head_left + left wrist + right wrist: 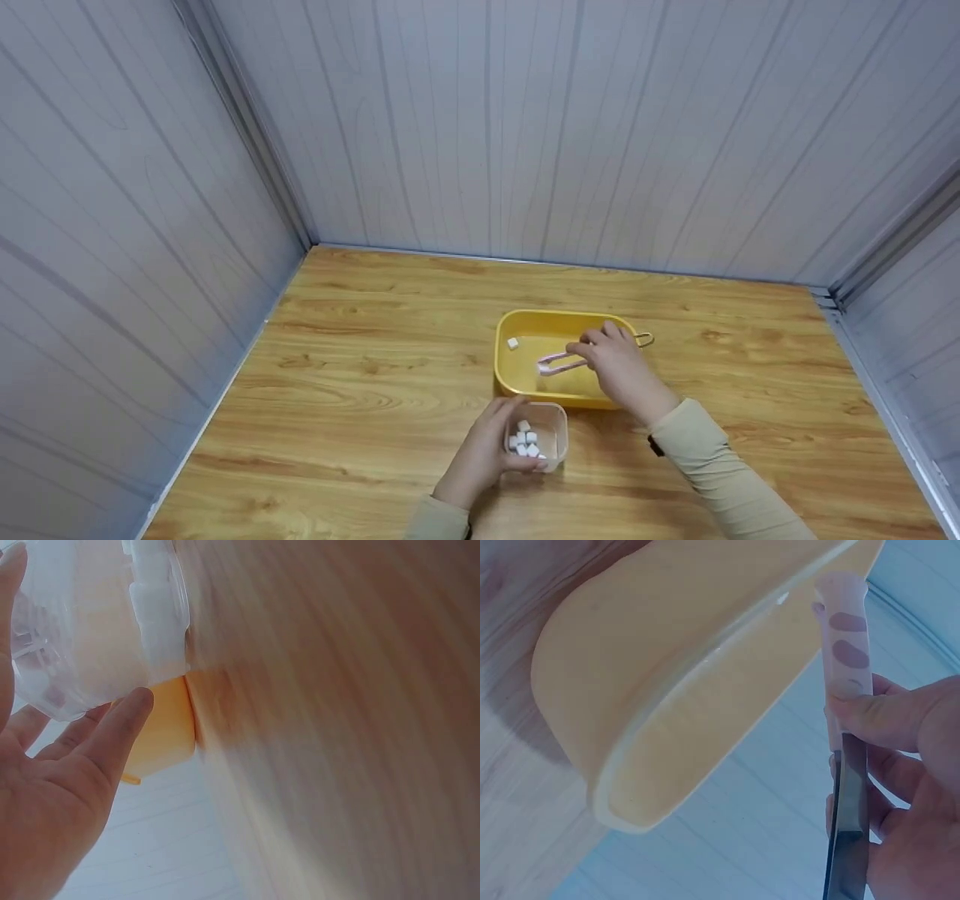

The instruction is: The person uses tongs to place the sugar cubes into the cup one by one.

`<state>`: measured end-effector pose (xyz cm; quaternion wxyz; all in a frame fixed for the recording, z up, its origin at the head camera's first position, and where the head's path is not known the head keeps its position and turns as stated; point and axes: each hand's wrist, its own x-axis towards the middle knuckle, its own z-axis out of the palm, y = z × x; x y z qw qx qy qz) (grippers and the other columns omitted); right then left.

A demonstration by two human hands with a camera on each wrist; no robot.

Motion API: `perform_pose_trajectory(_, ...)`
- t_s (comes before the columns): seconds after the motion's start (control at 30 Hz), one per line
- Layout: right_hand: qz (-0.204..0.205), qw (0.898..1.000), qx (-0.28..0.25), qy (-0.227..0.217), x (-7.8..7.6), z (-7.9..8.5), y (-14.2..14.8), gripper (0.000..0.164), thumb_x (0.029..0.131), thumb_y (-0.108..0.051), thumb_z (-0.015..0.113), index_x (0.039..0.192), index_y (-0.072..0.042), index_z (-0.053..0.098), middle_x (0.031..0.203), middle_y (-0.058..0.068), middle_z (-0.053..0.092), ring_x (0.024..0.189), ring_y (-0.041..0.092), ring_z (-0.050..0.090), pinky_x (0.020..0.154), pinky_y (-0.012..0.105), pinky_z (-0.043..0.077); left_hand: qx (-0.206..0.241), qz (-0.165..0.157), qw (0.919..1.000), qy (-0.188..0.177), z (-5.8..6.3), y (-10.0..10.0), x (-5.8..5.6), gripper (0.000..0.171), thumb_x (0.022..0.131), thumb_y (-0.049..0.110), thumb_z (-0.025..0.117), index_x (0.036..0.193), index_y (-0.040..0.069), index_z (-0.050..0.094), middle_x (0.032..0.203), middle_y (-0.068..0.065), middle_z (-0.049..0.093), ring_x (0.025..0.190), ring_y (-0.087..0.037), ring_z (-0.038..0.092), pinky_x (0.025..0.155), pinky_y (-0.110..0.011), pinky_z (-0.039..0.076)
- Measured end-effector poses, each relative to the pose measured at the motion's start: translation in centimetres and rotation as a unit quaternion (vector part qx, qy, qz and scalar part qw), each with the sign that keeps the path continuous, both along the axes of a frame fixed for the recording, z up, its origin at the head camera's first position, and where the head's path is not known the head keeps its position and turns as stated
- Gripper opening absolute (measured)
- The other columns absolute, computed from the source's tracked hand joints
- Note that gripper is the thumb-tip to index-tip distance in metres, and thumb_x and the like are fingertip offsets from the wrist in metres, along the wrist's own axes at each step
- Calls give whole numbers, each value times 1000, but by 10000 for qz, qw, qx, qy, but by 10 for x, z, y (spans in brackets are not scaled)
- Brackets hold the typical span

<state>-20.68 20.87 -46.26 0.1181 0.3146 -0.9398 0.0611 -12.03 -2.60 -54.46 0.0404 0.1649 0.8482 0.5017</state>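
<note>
My right hand [619, 367] pinches a pair of tongs [847, 667], metal with pale pink tips marked by darker patches. The tongs reach over a yellow rectangular tub [574, 401]; a small white piece [544, 369] shows at their tips in the head view. One white cube [513, 343] lies inside the tub near its left wall. My left hand [484, 450] holds a small clear plastic box [555, 427] at its left side, thumb along the near edge and fingers at the far corner. Several white cubes [523, 442] lie in that box.
The box stands right in front of the tub on a wood-grain table [360, 390]. A metal loop [645, 340], the tongs' rear end, sticks out past the tub's right rim. Pale panel walls [480, 135] close off the back and both sides.
</note>
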Motion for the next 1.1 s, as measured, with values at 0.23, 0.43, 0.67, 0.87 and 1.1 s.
perform_pose_trajectory(0.23, 53, 10000, -48, 37, 11, 10, 0, 39, 78, 3, 75, 110, -19, 71, 101, 4, 61, 86, 24, 46, 76, 40, 42, -53, 9, 10000, 9, 0, 1, 0, 93, 60, 41, 85, 142, 19, 45, 130, -1, 50, 120, -15, 46, 106, -39, 36)
perform_pose_trajectory(0.43, 35, 10000, -24, 67, 23, 20, 2, 41, 77, 1, 76, 111, -20, 70, 102, 3, 62, 87, 23, 46, 76, 39, 43, -62, -4, 9999, 119, 1, 1, 1, 92, 60, 39, 86, 140, 18, 46, 129, -1, 50, 119, -17, 46, 105, -40, 37)
perform_pose_trajectory(0.67, 284, 9996, -76, 43, 39, 25, 4, 43, 76, 2, 77, 111, -21, 70, 102, 2, 61, 86, 22, 45, 77, 39, 42, -47, 18, 9999, 129, 1, 0, 1, 92, 60, 37, 88, 140, 18, 46, 129, 0, 50, 119, -16, 46, 106, -39, 36)
perform_pose_trajectory(0.87, 510, 9986, -99, 134, 53, 24, 4, 40, 76, 1, 77, 108, -22, 71, 99, 0, 61, 83, 20, 43, 74, 37, 42, -15, 4, 9999, 139, 0, 0, 1, 90, 60, 37, 87, 139, 19, 47, 128, 2, 50, 118, -13, 46, 106, -38, 37)
perform_pose_trajectory(1.1, 816, 9966, 16, 147, 61, 14, 1, 32, 73, -5, 81, 101, -20, 74, 95, -1, 60, 82, 18, 44, 70, 34, 41, -53, 8, 10000, 76, 1, 0, 0, 89, 61, 34, 88, 138, 16, 48, 126, 4, 50, 117, -14, 47, 105, -38, 37)
